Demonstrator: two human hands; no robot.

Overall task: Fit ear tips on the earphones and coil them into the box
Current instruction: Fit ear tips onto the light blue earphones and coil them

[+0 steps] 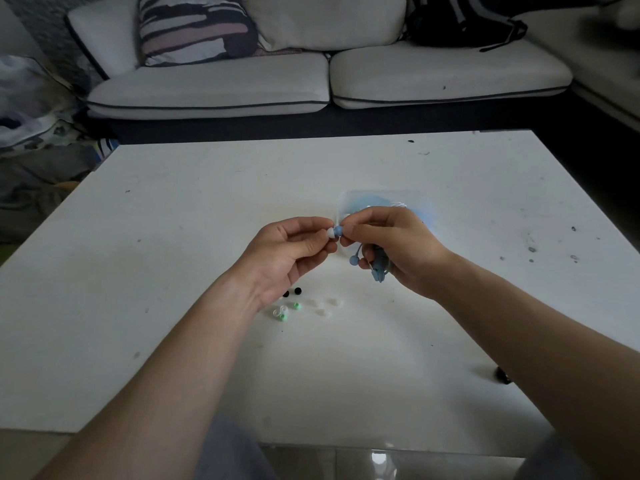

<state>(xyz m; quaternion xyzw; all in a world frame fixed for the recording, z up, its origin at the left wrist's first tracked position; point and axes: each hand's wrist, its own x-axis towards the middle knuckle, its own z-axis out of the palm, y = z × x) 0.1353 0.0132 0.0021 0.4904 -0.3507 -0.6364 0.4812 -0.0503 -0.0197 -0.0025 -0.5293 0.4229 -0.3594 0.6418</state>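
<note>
1. Left hand [287,254]: thumb and forefinger pinch a white ear tip [330,233].
2. Right hand [398,251]: fingertips pinch a blue earbud [339,231]; the lower fingers curl round the bunched blue cable [379,270].
3. Governing relation: tip and earbud touch in the gap between our two sets of fingertips, and their shared axis runs hand to hand. We cannot tell whether the tip is fully seated. We judge the coming move to be a push along that line.
4. Second earbud [354,260]: hangs just below the right thumb and looks bare of a tip.
5. Translucent box [349,202]: just beyond the right knuckles, partly hidden by them, and nearer the right hand than the left.
6. Spare tips on the white table [173,237]: black tips [297,291], green tips [296,305] and whitish tips [325,306], all just beside the left wrist.
7. Obstruction: we see nothing between the hands.
</note>
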